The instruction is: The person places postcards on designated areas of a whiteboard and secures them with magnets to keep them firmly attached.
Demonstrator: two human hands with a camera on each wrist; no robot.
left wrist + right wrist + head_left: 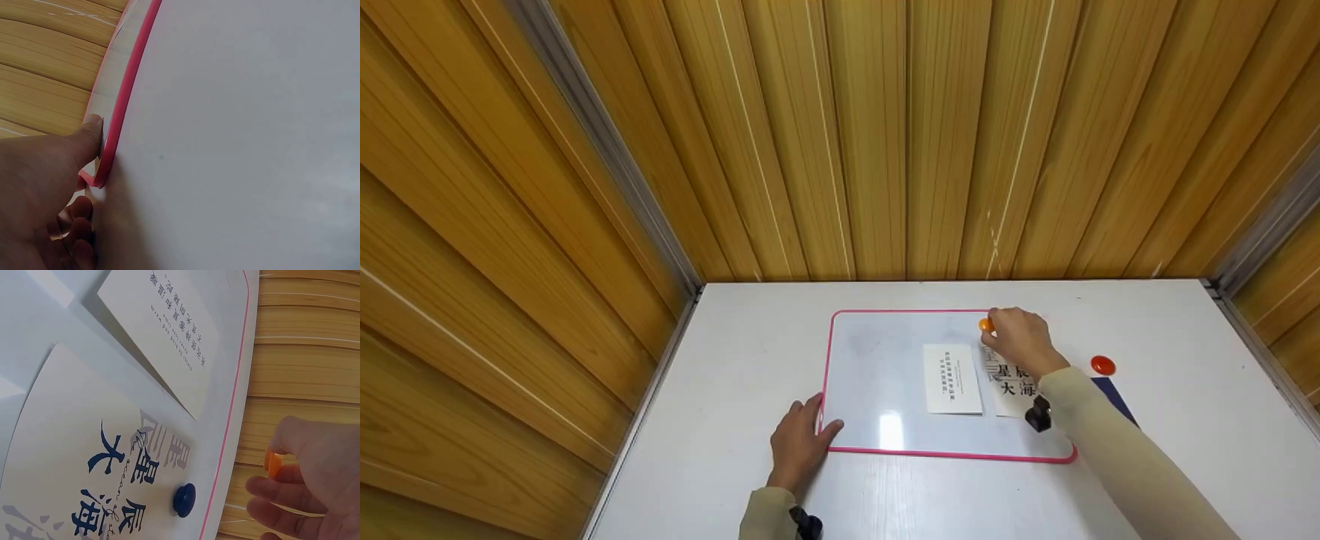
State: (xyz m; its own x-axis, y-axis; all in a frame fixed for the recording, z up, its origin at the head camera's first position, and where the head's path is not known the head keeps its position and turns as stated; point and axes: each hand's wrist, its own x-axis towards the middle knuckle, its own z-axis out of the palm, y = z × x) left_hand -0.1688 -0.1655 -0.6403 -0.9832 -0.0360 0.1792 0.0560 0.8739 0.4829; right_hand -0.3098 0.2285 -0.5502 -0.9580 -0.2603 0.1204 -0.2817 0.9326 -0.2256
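Note:
A whiteboard with a pink rim lies on the white table. My left hand grips its near left corner, thumb over the pink rim and fingers curled beside and below the edge. At the far right corner, my right hand pinches a round orange magnet between thumb and fingers, held off the board in the right wrist view. Close to that hand, a printed card with large dark characters lies on the board, a dark blue magnet at its top edge. To its left is a second, smaller-lettered card.
Right of the board, a red round magnet lies on the table. A dark blue flat piece shows partly from beneath my right forearm. Wood-patterned panels rise behind the table and at both sides.

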